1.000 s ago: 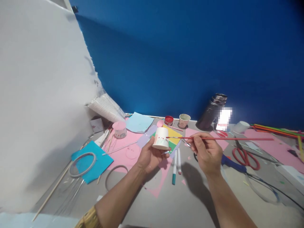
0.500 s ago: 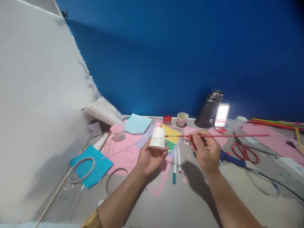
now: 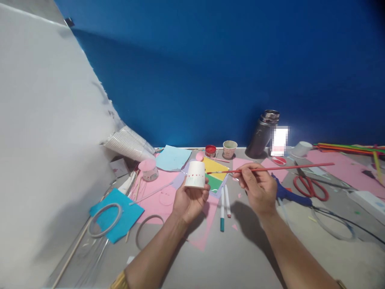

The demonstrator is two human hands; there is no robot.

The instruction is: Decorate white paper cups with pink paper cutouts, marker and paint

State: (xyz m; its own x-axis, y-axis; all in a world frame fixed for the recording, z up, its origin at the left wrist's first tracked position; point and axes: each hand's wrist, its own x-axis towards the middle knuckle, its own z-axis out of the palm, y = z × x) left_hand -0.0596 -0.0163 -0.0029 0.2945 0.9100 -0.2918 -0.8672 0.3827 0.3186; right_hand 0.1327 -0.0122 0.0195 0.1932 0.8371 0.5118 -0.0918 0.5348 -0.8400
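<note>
In my left hand (image 3: 190, 200) is a white paper cup (image 3: 196, 172), held upside down above the table. A row of small red marks runs round the cup, with faint green marks below them. My right hand (image 3: 258, 186) pinches a long, thin red paintbrush (image 3: 288, 167). Its red-wetted tip points left, close to the cup's right side; whether it touches is hard to tell. Behind the cup stands a small open pot of red paint (image 3: 210, 151). Beside that is a patterned paper cup (image 3: 229, 149).
Two markers (image 3: 222, 212) lie between my arms. Red-handled scissors (image 3: 311, 188) and a blue glue gun (image 3: 293, 196) are at right. A dark flask (image 3: 260, 136) stands at the back. Stacked cups (image 3: 129, 142), blue paper (image 3: 129, 212) and a grey ring (image 3: 104, 220) are at left.
The brush tip has shifted slightly away from the cup's side, and the brush now slants up more to the right. The cup has turned slightly. The whole view has moved a little.
</note>
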